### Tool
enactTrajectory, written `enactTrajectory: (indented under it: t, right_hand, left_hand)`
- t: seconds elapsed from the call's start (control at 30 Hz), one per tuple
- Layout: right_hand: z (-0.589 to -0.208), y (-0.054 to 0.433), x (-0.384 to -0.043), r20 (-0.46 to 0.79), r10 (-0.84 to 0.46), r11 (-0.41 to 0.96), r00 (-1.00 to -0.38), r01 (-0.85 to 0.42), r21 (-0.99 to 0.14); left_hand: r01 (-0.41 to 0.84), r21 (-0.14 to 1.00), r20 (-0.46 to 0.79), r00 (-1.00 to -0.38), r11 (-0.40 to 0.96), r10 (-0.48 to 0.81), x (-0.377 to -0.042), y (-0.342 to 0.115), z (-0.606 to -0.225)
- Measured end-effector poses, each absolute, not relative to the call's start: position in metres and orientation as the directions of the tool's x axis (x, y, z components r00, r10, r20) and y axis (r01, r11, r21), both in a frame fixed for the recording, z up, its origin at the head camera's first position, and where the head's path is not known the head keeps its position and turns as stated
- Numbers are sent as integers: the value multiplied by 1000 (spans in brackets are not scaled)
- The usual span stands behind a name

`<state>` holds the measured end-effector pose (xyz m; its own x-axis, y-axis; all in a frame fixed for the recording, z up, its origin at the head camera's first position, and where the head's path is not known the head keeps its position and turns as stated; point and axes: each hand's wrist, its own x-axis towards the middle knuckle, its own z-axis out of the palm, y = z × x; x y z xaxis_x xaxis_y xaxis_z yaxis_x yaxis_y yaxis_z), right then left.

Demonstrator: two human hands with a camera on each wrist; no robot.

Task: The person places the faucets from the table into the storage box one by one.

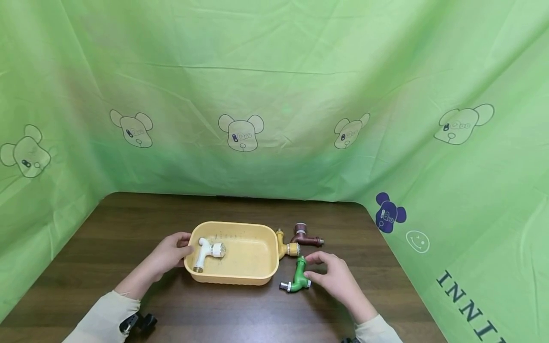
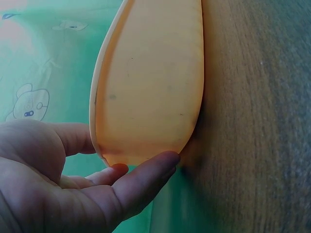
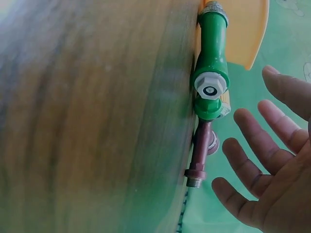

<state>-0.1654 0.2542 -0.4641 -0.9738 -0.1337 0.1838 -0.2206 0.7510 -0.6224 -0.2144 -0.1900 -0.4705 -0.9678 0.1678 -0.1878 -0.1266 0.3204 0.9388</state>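
Note:
A pale yellow plastic basin [image 1: 257,281] stands on the table, with a white tap [image 1: 205,252] lying inside at its left end. My left hand [image 1: 173,251] holds the basin's left end; in the left wrist view the thumb [image 2: 150,177] lies against its end wall and the fingers reach round the rim. Beside the basin's right front corner lies a green tap [image 1: 299,276] with a metal threaded end. My right hand [image 1: 332,276] is right by it, thumb and fingers spread; the right wrist view shows the fingers [image 3: 252,174] apart from the tap.
A yellow tap [image 1: 284,247] lies close against the basin's right end. Behind it is a dark maroon tap [image 1: 302,236]. The brown wooden table [image 1: 240,314] is bounded at the back and sides by a green cloth [image 1: 274,176] printed with bear heads.

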Motion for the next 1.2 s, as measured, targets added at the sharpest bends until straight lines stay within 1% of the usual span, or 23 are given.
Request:
enactTrajectory:
  t: [0.23, 0.53, 0.83, 1.2]
  right_hand:
    - [-466, 256, -166, 123, -131, 741, -984, -179, -647]
    - [-468, 257, -166, 117, -150, 765, -982, -191, -615]
    - [-467, 257, -167, 63, -137, 783, -989, -147, -604]
    - [-469, 259, -167, 50, -181, 773, -982, -173, -611]
  left_hand:
    - [-131, 936, -192, -968, 326, 164, -214, -190, -470]
    - [-133, 935, -195, -967, 328, 163, -214, -190, -470]
    - [-142, 933, -201, -968, 329, 152, -215, -190, -471]
    - [-130, 934, -194, -967, 332, 165, -215, -190, -470]
